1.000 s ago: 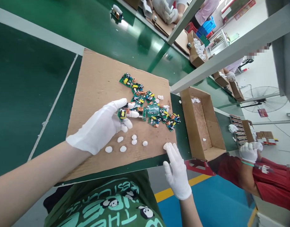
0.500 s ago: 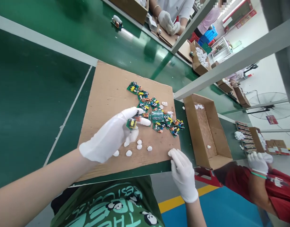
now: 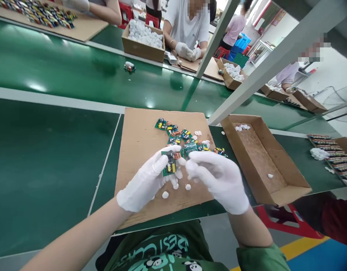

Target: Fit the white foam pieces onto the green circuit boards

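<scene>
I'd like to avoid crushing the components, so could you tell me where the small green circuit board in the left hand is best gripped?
Grip the circuit board by its bare green edges, coming in from the sides. Its face carries raised parts, a yellow block among them, and the left hand already pinches it edgewise.

A small green circuit board (image 3: 169,164), set with yellow, black and orange parts, is held tilted, just above white caps (image 3: 164,194) scattered on brown cardboard.
</scene>
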`<state>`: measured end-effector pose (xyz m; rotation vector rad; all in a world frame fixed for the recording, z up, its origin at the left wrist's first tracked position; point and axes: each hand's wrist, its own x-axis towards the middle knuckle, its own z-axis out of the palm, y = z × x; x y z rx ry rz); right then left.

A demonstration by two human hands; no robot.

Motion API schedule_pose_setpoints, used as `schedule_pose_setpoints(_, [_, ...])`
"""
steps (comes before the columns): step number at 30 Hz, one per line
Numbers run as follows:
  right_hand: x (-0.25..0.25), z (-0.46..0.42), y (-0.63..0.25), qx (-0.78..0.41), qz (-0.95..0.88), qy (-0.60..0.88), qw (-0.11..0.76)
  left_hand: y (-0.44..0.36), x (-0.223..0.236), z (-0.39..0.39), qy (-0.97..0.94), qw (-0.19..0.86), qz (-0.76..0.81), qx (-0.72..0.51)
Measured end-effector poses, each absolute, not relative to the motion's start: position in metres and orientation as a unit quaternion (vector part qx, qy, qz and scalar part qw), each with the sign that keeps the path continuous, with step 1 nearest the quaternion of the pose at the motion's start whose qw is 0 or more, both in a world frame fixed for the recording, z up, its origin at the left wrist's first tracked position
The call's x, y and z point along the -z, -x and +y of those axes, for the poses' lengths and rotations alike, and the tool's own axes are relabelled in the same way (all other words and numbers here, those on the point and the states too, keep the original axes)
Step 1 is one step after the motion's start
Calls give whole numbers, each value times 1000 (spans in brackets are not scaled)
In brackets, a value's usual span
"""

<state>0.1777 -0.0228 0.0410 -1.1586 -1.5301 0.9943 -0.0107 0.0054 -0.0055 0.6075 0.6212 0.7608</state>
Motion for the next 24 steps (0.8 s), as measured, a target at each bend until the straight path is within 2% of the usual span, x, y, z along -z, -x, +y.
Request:
schedule_pose_setpoints(3, [-30, -8, -169, -459, -615, 434, 472, 9, 1, 5, -293, 811, 310, -402])
schedule_pose_setpoints(7, [-7, -7, -172, -432, -645, 360, 517, 8, 2, 5, -345, 750, 384, -414])
schedule_pose_setpoints(12, [-3, -15, -167, -412, -626, 385, 539, 8, 11, 1, -394, 706, 406, -426])
schedule_pose_setpoints(17, [-5, -14, -169, -377, -640, 381, 551, 11, 17, -5, -348, 738, 409, -408])
schedule_pose_setpoints(24, [0, -14, -174, -455, -641, 308, 536, 15, 22, -6, -349, 743, 405, -402])
